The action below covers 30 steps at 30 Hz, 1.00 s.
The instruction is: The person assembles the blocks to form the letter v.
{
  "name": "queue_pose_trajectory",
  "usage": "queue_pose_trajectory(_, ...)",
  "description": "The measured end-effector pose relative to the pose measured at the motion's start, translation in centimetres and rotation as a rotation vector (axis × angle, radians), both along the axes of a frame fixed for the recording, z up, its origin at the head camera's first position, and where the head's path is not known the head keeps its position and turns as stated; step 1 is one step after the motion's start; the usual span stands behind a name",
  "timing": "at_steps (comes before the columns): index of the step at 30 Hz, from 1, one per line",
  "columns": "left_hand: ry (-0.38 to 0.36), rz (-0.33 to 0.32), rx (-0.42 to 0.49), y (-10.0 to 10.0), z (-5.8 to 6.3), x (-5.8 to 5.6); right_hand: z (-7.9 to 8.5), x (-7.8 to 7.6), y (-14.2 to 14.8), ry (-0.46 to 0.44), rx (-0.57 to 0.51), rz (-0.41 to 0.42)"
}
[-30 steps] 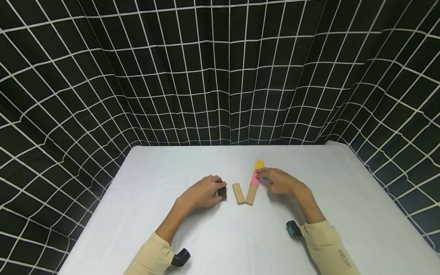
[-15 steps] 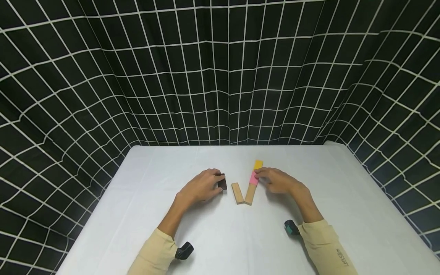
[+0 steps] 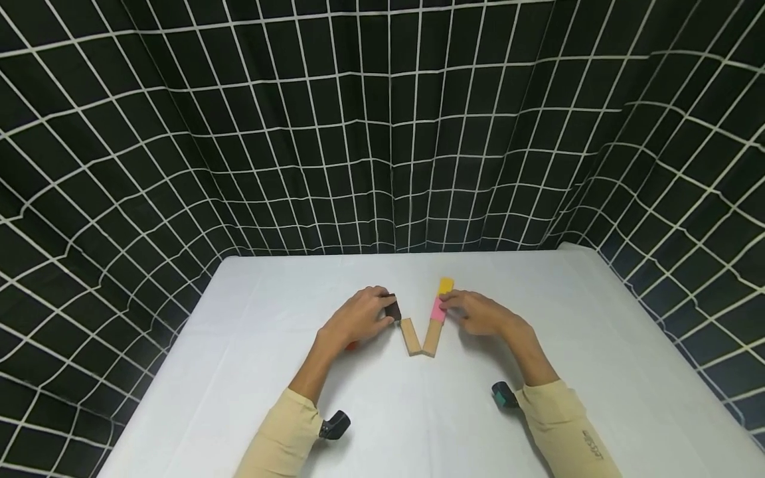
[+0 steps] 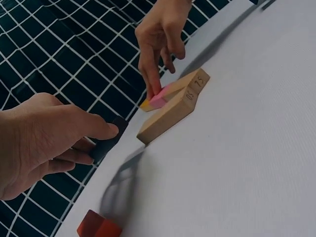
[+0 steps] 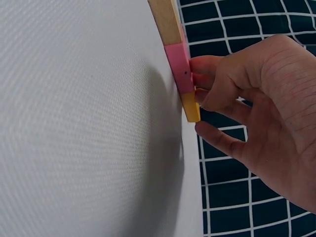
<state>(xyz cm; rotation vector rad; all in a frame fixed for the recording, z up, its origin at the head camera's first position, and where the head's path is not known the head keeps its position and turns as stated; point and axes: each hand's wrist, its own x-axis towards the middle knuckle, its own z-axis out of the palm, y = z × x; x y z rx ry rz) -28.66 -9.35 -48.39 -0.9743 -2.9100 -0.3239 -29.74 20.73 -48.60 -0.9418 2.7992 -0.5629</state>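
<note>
My left hand [image 3: 360, 315] pinches a dark brown or black block [image 3: 392, 309] between thumb and fingers. One end of it is right at the top end of the left plain wooden block [image 3: 410, 337]. A second plain wooden block [image 3: 433, 338] meets the first at the bottom, forming a V. Beyond it, in line, lie a pink block [image 3: 438, 310] and a yellow block [image 3: 446, 285]. Fingertips of my right hand [image 3: 485, 315] touch the pink block; in the right wrist view the thumb is near the yellow block's end. Handwritten digits mark the wooden blocks' ends in the left wrist view.
A red-orange block [image 4: 101, 226] lies on the white table [image 3: 418, 425], mostly hidden under my left hand in the head view. Dark cloth with a white grid [image 3: 370, 133] hangs behind and at both sides. Wrist cameras [image 3: 336, 425] sit at both sleeves.
My left hand has moved away from me and slightly right, bringing the dark block up to the left wooden block's top end and tilting it. The right hand stays at the pink block.
</note>
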Motion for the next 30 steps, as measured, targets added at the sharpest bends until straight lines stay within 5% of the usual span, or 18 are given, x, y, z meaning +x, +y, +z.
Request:
queue_pose_trajectory(7,0.022,0.000,0.027,1.0,-0.5,-1.3,0.0,0.0,0.0,0.013,0.018,-0.009)
queue_pose_trajectory(15,-0.040,0.013,0.035,1.7,-1.7,-2.1,0.1,0.0,-0.2,0.024,0.026,-0.004)
queue_pose_trajectory(30,-0.086,0.046,0.122,1.4,-2.6,-0.4,-0.1,-0.3,-0.2,-0.013,0.031,-0.026)
